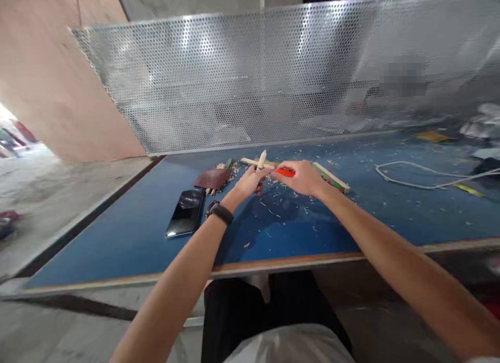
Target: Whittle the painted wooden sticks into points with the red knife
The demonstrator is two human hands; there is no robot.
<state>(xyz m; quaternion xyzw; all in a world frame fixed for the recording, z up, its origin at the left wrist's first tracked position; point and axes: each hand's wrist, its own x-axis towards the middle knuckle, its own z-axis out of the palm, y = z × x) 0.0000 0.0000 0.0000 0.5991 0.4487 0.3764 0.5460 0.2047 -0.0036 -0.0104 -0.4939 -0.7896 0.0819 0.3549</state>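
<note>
Wooden peg [262, 159] upright in left hand [250, 182]; right hand [300, 177] grips red-handled knife [285, 172] beside it.

table: blue top [117, 238] | phone [186, 213] | leather pouch [213, 178] | wood strip [333, 177] | white cable [422, 176] | shavings [273, 204]

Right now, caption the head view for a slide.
Left hand holds a wooden peg, right hand a red tool.

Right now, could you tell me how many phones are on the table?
1: the black phone lies flat beside the left hand, next to the brown pouch; none seems hidden.
</note>
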